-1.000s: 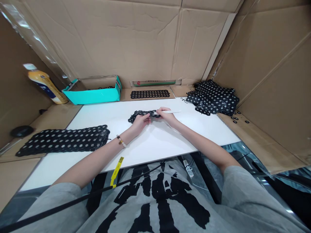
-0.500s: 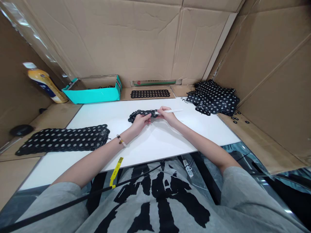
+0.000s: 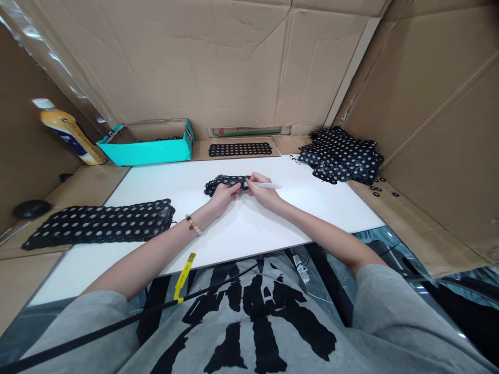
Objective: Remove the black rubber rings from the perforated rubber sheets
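Observation:
Near the middle of the white board (image 3: 241, 228), a black sheet with rows of light round spots (image 3: 222, 182) is bunched up. My left hand (image 3: 226, 195) grips the sheet's near edge, thumb on top. My right hand (image 3: 262, 189) is closed around a white pen-like tool (image 3: 267, 185), whose tip meets the sheet's right end. What the tip does there is too small to make out. A flat stack of similar spotted black sheets (image 3: 101, 223) lies left of my left forearm.
A heap of spotted black sheets (image 3: 343, 156) sits at the back right, with several small black rings (image 3: 377, 189) beside it. A black perforated strip (image 3: 240, 149), a turquoise box (image 3: 148, 152) and a yellow bottle (image 3: 70, 130) stand along the back. Cardboard walls (image 3: 195, 62) enclose the board.
My right hand has shifted slightly left and its fingers have drawn in. The white tool now slants down more to the right. My left hand still grips the sheet.

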`<move>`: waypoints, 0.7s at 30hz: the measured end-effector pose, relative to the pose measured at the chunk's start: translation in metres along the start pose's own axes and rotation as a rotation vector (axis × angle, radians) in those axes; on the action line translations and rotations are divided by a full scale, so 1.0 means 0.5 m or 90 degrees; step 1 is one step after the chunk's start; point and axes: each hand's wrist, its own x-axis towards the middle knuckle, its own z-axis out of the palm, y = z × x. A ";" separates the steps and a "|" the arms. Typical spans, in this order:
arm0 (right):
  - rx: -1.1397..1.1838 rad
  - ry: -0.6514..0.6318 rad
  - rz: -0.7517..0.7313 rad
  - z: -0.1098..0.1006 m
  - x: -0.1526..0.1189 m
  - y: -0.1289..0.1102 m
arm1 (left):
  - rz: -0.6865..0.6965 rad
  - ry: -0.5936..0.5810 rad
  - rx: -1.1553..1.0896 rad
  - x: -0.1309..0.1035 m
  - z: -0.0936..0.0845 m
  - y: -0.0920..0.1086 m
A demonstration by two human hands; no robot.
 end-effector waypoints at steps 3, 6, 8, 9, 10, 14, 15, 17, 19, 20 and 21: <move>-0.013 0.011 -0.003 0.002 0.007 0.010 | 0.006 -0.011 0.021 -0.003 0.003 0.001; 0.073 0.004 0.020 -0.003 0.017 0.011 | -0.002 -0.010 -0.004 -0.004 0.006 0.006; 0.166 -0.014 0.060 -0.010 0.023 0.006 | -0.015 0.011 -0.042 -0.004 0.009 0.012; 0.210 -0.024 0.084 -0.013 0.026 0.002 | -0.020 0.025 -0.059 -0.004 0.010 0.014; 0.246 -0.030 0.104 -0.016 0.027 -0.002 | -0.023 0.035 -0.072 -0.005 0.011 0.017; 0.313 -0.036 0.118 -0.024 0.027 -0.016 | -0.020 -0.005 -0.047 -0.006 0.013 0.022; 0.315 -0.038 0.113 -0.024 0.026 -0.018 | -0.017 -0.021 -0.031 -0.007 0.013 0.021; 0.313 -0.045 0.114 -0.023 0.023 -0.021 | -0.007 -0.036 -0.012 -0.007 0.012 0.020; 0.312 -0.044 0.128 -0.023 0.022 -0.023 | -0.001 -0.027 -0.015 -0.007 0.011 0.018; 0.315 -0.042 0.136 -0.022 0.022 -0.023 | -0.001 -0.020 -0.019 -0.006 0.011 0.017; 0.321 -0.039 0.143 -0.022 0.022 -0.023 | -0.004 -0.015 -0.023 -0.006 0.011 0.017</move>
